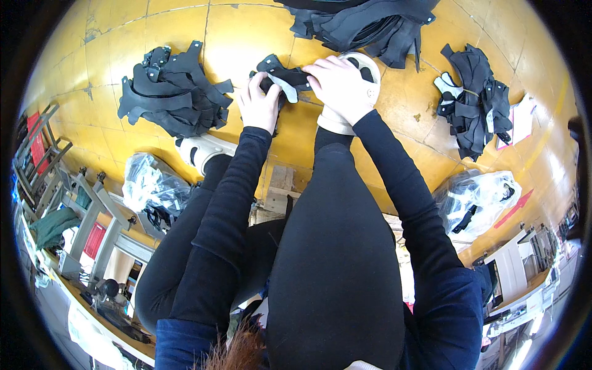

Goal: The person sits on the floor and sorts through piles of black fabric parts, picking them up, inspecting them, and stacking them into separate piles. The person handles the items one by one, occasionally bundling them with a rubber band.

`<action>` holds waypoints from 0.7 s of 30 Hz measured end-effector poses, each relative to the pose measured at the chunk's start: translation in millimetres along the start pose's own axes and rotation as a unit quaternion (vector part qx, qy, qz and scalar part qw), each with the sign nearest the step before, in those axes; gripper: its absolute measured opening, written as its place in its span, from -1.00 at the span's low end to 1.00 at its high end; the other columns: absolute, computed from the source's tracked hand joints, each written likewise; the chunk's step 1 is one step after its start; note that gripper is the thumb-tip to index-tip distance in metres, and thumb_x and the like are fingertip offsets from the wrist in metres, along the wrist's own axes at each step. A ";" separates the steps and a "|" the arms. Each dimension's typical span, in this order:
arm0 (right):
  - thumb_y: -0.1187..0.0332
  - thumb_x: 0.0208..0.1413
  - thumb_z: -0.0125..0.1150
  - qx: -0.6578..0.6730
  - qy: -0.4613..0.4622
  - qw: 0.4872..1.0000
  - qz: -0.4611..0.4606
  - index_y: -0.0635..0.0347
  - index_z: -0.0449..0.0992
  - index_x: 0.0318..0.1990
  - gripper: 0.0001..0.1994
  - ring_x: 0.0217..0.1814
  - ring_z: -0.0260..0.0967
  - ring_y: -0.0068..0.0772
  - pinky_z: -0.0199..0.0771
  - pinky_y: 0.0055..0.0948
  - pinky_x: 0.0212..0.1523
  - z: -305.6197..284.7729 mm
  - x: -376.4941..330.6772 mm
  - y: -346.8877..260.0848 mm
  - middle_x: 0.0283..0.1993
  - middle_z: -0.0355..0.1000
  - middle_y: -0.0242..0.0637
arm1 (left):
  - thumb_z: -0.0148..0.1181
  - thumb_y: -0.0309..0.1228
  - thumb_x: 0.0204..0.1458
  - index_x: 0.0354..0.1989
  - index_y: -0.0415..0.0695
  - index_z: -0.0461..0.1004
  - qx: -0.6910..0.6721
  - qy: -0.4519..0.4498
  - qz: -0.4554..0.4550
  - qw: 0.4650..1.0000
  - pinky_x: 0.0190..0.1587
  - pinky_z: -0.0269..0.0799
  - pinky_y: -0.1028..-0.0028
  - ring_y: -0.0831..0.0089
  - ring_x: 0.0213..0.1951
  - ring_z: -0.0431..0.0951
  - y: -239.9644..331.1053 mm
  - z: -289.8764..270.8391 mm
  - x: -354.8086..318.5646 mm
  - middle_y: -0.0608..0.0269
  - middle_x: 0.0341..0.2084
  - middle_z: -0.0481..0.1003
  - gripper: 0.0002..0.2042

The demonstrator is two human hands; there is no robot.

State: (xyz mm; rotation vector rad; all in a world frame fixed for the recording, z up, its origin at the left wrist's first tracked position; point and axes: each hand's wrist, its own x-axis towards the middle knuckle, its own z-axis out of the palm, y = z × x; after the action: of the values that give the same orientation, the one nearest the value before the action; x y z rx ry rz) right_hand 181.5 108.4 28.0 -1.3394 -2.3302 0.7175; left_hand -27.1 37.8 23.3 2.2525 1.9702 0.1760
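Nearer to the body than the grip, and on its left, a clear plastic bag (151,182) stands with dark pieces at its lower edge; I cannot tell if these are inside. On the right of the grip, also nearer to the body, another plastic bag (487,198) shows dark strips through its wall.

The yellow floor (246,31) shows beyond the grip and, as a narrow band, between the left hand (259,105) and a heap of dark pieces (172,95) on its left. A large dark pile (364,28) lies beyond the right hand (342,86). Well apart to the right there is a tied bundle (478,102), with a sheet of paper (523,120) just beside it. One white shoe (370,61) is partly behind the right hand, so on this side the room is tight.

The small cloth pieces (269,63) are between the two hands, with a pale grey piece (287,92) hanging out toward the body. The left hand holds them in a narrow pinch, its thumb and fingers bent inward. The right hand is palm down, its fingers pointing left to the cloth; I cannot tell whether they pinch it.
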 end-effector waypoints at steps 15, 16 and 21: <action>0.22 0.07 0.27 -0.105 -0.065 0.992 0.027 0.08 0.56 -0.30 -0.84 -0.18 0.44 -0.28 0.36 -0.28 -0.06 16.9 6.2 0.6 -0.36 0.51 -0.33 | 0.43 -0.35 -0.23 -0.48 0.19 0.51 -0.107 -0.109 -0.019 0.988 0.26 -0.24 -0.22 0.37 0.32 0.24 -35.6 -43.4 29.0 0.87 -0.03 0.53 -0.81; 0.22 0.06 0.27 -0.121 -0.088 0.988 0.035 0.09 0.56 -0.30 -0.84 -0.18 0.45 -0.28 0.36 -0.28 -0.05 18.3 6.6 0.7 -0.36 0.51 -0.32 | 0.43 -0.35 -0.22 -0.48 0.20 0.53 -0.109 -0.125 -0.039 0.985 0.27 -0.25 -0.22 0.38 0.31 0.25 -42.5 -50.2 28.2 0.84 -0.05 0.54 -0.83; 0.21 0.05 0.28 -0.133 -0.091 0.986 0.032 0.10 0.57 -0.29 -0.81 -0.16 0.46 -0.29 0.36 -0.27 -0.02 19.8 7.2 1.2 -0.34 0.53 -0.31 | 0.37 -0.41 -0.09 -0.41 0.07 0.55 -0.238 -0.166 -0.103 0.951 0.32 -0.11 -0.04 0.39 0.05 0.50 -82.9 -85.2 29.6 0.56 -0.18 0.61 -0.88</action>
State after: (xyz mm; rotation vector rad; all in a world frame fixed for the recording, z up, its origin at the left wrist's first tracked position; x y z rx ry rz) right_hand 168.2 110.3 11.8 -1.5238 -2.6128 0.5839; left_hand -119.4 80.6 91.5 1.6443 1.7382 0.2073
